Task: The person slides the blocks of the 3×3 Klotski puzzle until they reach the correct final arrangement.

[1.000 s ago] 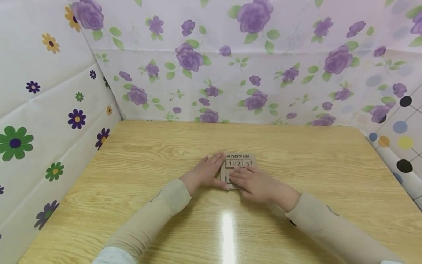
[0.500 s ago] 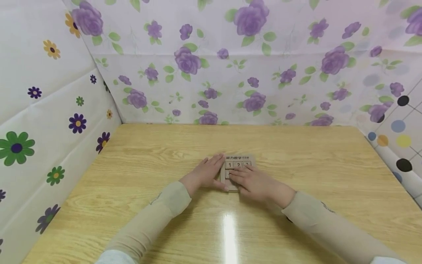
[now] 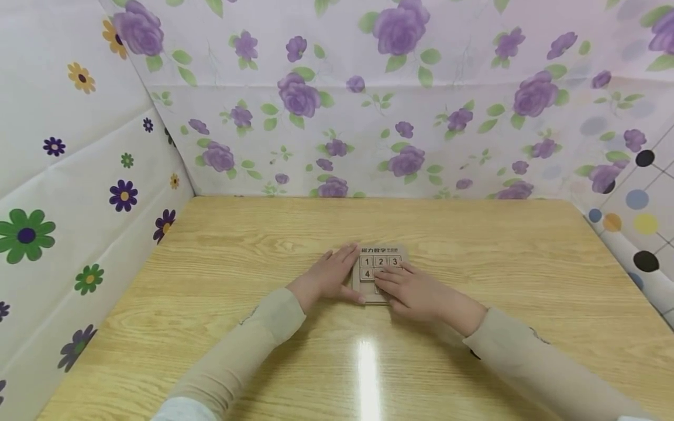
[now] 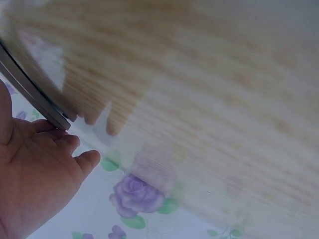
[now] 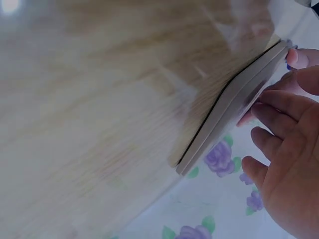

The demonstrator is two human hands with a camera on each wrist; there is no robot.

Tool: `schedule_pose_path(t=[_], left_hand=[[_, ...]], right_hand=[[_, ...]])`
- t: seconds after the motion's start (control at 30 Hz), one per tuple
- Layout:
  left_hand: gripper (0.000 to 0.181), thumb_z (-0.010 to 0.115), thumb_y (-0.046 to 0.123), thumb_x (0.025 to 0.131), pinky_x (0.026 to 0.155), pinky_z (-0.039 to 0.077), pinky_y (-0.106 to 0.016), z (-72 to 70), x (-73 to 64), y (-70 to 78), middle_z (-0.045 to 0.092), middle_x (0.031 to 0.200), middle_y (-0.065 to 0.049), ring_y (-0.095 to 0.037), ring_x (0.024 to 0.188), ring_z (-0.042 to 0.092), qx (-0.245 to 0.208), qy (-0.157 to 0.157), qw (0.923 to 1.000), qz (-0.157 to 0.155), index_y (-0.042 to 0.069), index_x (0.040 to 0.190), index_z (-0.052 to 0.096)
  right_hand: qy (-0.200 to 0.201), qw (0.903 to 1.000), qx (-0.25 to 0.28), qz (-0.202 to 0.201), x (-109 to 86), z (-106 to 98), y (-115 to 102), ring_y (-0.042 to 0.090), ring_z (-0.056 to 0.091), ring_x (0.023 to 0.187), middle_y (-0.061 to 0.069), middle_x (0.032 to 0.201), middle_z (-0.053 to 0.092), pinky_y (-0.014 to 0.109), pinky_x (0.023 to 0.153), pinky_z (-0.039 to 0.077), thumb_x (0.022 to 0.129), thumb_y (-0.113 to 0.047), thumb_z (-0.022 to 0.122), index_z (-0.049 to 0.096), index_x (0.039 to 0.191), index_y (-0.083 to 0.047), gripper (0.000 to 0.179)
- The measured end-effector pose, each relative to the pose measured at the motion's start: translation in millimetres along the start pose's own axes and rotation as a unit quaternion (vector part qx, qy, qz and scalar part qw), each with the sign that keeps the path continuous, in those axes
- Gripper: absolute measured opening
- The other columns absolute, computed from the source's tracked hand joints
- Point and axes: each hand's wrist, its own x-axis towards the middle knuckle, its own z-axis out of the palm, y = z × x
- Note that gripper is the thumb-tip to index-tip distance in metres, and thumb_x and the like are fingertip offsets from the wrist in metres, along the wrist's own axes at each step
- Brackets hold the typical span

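Note:
A sliding number puzzle [image 3: 371, 296] in a wooden frame lies flat on the table, its printed heading along the far edge. Tiles 1, 2 and 3 fill the top row, and tile 4 [image 3: 367, 274] sits under the 1. Below the 4 the slot is bare. My left hand [image 3: 330, 275] rests along the frame's left side, fingers stretched forward and thumb at the near left corner. Fingertips of my right hand [image 3: 416, 292] lie on the middle tiles, hiding most of the lower right. In the right wrist view, the puzzle's edge [image 5: 234, 109] shows beside several loosely bent fingers.
The wood-grain table [image 3: 253, 234] reaches back to a cloth wall with purple flowers [image 3: 300, 95]. Another flowered cloth [image 3: 47, 175] stands at the left, and a dotted one [image 3: 645, 225] at the right. A light reflection [image 3: 368, 374] shines near the front.
A tile in the left column has gone up from the bottom row to the second row, where the 4 now shows. My right hand has shifted slightly right; the left stays put.

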Motion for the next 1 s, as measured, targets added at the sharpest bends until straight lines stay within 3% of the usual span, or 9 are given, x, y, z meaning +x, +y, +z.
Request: schedule_pose_path(t=[0.3,0.77,1.0], left_hand=[[0.116,0.065,0.068,0.073,0.120,0.008,-0.045,-3.8,0.6,-1.5,0.003,0.161,-0.009,-0.024,0.148,0.005,0.002,0.005,1.0000,0.004,0.007,0.153,0.007],[0.114,0.065,0.066,0.073,0.120,0.010,-0.045,2.5,0.3,0.6,0.007,0.161,-0.010,-0.024,0.148,0.006,-0.002,0.009,0.9999,0.006,0.006,0.153,0.010],[0.114,0.064,0.067,0.074,0.121,0.010,-0.044,0.6,0.6,0.8,0.004,0.161,-0.008,-0.022,0.148,0.005,0.006,0.002,1.0000,-0.001,0.008,0.154,0.008]], right_hand=[[0.008,0.9996,-0.024,-0.010,-21.8,-2,-3,0.032,0.040,0.135,0.013,0.143,0.049,0.052,0.114,0.028,0.094,-0.020,0.049,0.050,0.136,-0.001,0.046],[-0.016,0.9998,0.011,-0.004,-5.5,3,-19,0.030,0.034,0.140,0.010,0.148,0.042,0.050,0.116,0.023,0.093,-0.025,0.047,0.044,0.141,-0.004,0.053],[-0.011,0.9998,0.018,-0.004,-8.9,3,-15,0.031,0.033,0.139,0.012,0.148,0.041,0.051,0.116,0.023,0.094,-0.025,0.047,0.044,0.141,-0.002,0.053]])
